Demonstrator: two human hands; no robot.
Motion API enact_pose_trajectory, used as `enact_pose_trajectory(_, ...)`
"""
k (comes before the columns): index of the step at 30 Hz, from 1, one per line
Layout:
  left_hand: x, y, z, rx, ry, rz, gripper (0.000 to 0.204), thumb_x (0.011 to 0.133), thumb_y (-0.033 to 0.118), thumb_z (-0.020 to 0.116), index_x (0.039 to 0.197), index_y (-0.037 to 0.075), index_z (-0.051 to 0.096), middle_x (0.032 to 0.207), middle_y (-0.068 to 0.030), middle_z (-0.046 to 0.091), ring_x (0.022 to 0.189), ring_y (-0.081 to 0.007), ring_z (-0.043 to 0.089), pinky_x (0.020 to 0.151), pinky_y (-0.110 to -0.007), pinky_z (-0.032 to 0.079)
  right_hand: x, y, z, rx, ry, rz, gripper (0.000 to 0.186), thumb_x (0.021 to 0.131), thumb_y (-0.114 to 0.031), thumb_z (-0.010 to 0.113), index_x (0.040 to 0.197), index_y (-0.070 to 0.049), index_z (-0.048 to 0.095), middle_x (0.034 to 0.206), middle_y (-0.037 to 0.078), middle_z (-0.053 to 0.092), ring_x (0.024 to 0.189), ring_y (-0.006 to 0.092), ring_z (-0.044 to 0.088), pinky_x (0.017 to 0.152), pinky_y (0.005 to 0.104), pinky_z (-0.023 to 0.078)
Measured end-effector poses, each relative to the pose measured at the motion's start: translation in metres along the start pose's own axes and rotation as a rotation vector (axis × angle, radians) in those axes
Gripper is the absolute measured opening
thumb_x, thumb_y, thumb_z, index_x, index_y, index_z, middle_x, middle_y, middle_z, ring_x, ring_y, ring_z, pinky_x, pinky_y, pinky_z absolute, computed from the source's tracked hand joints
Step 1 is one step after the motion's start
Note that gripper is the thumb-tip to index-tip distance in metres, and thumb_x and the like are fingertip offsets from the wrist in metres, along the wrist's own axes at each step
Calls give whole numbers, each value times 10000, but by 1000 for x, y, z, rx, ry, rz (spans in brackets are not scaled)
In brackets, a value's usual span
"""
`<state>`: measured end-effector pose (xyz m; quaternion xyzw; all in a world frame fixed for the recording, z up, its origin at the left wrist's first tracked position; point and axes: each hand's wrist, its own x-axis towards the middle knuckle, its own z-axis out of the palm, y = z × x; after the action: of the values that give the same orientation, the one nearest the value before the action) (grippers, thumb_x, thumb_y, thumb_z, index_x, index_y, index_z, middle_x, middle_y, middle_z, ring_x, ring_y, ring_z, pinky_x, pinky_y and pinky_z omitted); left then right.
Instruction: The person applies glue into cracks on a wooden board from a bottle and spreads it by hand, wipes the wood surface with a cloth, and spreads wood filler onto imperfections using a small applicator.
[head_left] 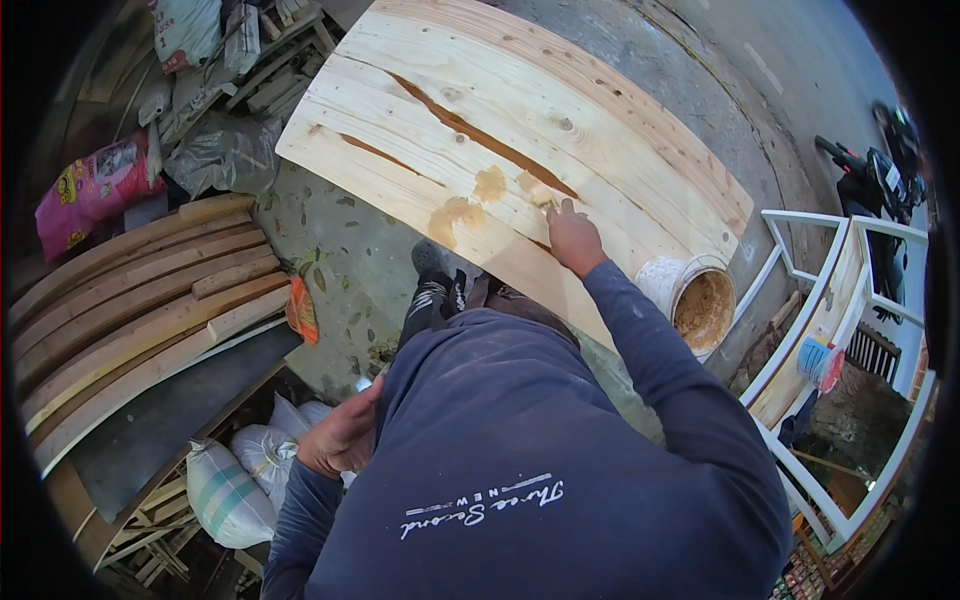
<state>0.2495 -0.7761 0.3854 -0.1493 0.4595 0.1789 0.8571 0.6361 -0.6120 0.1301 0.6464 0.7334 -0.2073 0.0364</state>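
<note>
A large wooden panel [590, 170] made of joined boards lies before me, its long gaps filled with brown filler [470, 130]. My right hand [577, 243] is over its near part, fingers closed on what looks like a small flat scraper [541, 194] smeared with tan putty, touching the wood at the end of the longest gap. Left of it, wet putty patches [457, 218] mark the surface. A white bucket [700, 305] of tan putty stands tilted by my right forearm. My left hand [343, 432] hangs beside my waist, fingers loosely extended, holding nothing visible.
Curved stacked planks [150, 300] and a dark sheet [190, 420] lie at left, with tied white sacks [235, 490] nearer me. A pink bag [97, 190] sits behind. White frames [850, 520] and a parked motorcycle [875, 180] stand at right.
</note>
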Motion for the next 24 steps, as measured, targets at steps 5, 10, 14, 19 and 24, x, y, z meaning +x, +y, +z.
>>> enact_pose_trajectory(5, 2, -1, 3, -32, -41, -29, 598, 1127, 437, 406, 1536, 2, 421, 1492, -208, 560, 1329, -321, 590, 1142, -452, 464, 19, -3, 6, -60, 173, -186, 184, 935, -132, 591, 1059, -26, 676, 1177, 230, 602, 879, 395, 703, 733, 492, 607)
enact_pose_trajectory(10, 2, -4, -8, -8, -36, -49, 589, 1127, 426, 413, 1539, 6, 421, 1499, -211, 552, 1341, -316, 579, 1157, -449, 448, 30, 2, -33, -129, -6, -56, 191, 914, -103, 611, 1069, -34, 699, 1166, 207, 621, 911, 381, 720, 780, 496, 611)
enact_pose_trajectory(14, 3, -3, -8, -13, -34, -79, 585, 1126, 422, 417, 1538, 6, 423, 1492, -213, 557, 1337, -319, 582, 1156, -450, 450, 47, 7, -27, -99, 3, -65, 155, 894, -71, 631, 1009, -62, 734, 1201, 210, 625, 966, 389, 714, 812, 476, 609)
enact_pose_trajectory(19, 3, -5, -23, 66, -30, -75, 702, 1105, 508, 435, 1571, -8, 346, 1536, -206, 510, 1357, -300, 570, 1141, -451, 464, 0, -10, -26, -167, -192, -99, 274, 883, -60, 632, 1149, -25, 684, 1172, 221, 600, 925, 384, 711, 804, 452, 611)
enact_pose_trajectory(24, 4, 10, -18, 71, -47, -117, 648, 1110, 468, 446, 1557, 4, 379, 1520, -191, 531, 1338, -300, 583, 1141, -442, 465, -56, -29, 24, -53, -59, 2, 274, 860, -28, 625, 1128, -13, 679, 1142, 230, 573, 892, 385, 678, 752, 467, 602)
